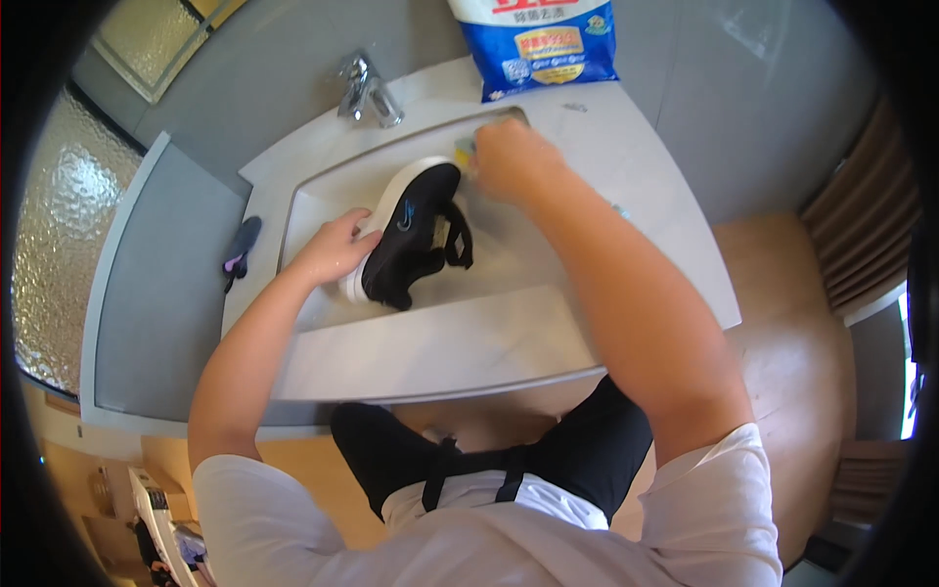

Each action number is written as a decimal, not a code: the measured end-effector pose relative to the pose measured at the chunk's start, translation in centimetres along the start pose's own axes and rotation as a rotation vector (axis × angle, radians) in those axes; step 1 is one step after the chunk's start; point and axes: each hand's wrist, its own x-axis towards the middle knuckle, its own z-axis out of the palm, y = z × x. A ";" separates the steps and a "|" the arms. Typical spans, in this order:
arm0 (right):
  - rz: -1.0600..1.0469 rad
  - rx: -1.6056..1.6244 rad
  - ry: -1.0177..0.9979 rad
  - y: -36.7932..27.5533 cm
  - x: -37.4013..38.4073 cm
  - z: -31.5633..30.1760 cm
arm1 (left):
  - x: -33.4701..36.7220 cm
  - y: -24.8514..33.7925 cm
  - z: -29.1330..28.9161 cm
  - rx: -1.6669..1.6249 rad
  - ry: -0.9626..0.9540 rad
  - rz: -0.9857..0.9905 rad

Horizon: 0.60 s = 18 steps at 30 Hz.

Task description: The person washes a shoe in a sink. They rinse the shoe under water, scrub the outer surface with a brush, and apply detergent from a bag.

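A black shoe (416, 220) with a thick white sole lies on its side in the white sink basin (509, 311), its strap hanging toward the right. My left hand (337, 247) is closed on the sole near the lower end, thumb over the side and fingers largely hidden behind. Beyond the shoe's upper end and to its right, my right hand (516, 161) is closed and slightly blurred by motion. A small yellow and pale green thing (464, 152) shows at its fingers, too smeared to name, close beside the shoe's upper end.
A chrome faucet (370, 93) rises behind the basin. At the back right stands a blue and white plastic bag (543, 44). A dark oval thing with a purple part (241, 249) lies on the counter's left edge. A grey panel (152, 293) borders the left side.
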 end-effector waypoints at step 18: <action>-0.151 0.075 0.063 -0.2 -1.4 1.4 | 22.2 19.1 -3.6 -0.021 0.344 -0.055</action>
